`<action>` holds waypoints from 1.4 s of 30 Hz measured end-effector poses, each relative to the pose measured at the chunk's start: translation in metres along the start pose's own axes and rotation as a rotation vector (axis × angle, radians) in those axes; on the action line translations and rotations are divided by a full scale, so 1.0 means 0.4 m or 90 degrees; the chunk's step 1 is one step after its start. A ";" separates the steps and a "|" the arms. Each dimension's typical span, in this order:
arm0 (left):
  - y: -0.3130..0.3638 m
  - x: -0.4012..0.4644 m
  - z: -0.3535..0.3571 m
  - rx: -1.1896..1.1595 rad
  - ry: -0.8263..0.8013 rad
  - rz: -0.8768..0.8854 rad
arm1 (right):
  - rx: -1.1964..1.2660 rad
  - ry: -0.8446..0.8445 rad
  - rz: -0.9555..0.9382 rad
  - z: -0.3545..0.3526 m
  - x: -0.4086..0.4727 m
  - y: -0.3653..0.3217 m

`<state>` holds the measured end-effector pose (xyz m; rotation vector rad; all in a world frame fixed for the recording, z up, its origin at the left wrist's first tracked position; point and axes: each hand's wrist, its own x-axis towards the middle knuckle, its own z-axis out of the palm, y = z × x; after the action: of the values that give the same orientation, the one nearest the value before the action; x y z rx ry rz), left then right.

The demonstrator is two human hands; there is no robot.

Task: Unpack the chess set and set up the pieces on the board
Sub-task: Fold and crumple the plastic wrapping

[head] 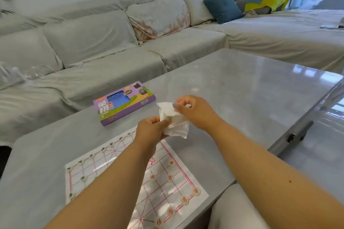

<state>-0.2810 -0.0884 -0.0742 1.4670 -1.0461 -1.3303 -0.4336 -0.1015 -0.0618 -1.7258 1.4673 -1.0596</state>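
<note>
A glossy grey counter (242, 87) fills the middle of the frame, its polished top throwing back pale reflections of the room toward the right edge. Behind it, across the upper left and centre, runs a long sofa (89, 42) under a loose grey cover, with a blue cushion (223, 6) and a yellow-green bundle of cloth (266, 1) at the upper right.

On the counter's lower centre lies the paper chess board (167, 188), white with red lines, partly hidden by the forearms. Round pale pieces (196, 191) sit along its left and right edges (dark characters on the left row, red on the right). Just beyond the board, toward the centre left, rests the purple box (124, 102), lying flat.

Above the board's far edge both hands hold a crumpled clear plastic bag (175, 122). The left hand (150, 128) has its grip closed around the bag's lower part; the right hand (193, 109) pinches its upper edge.
</note>
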 end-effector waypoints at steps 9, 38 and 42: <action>-0.013 -0.116 -0.186 -0.176 -0.009 -0.028 | -0.078 -0.160 -0.070 0.153 -0.035 -0.084; -0.069 -0.621 -0.849 0.137 0.275 0.154 | 0.162 -0.494 -0.089 0.662 -0.354 -0.549; -0.108 -0.656 -0.918 0.077 0.399 0.123 | 0.414 -0.596 0.110 0.763 -0.417 -0.547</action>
<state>0.0666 0.1993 -0.0289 1.6697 -0.8281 -0.6071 -0.0711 0.0913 -0.0489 -1.2803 0.5632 -0.4216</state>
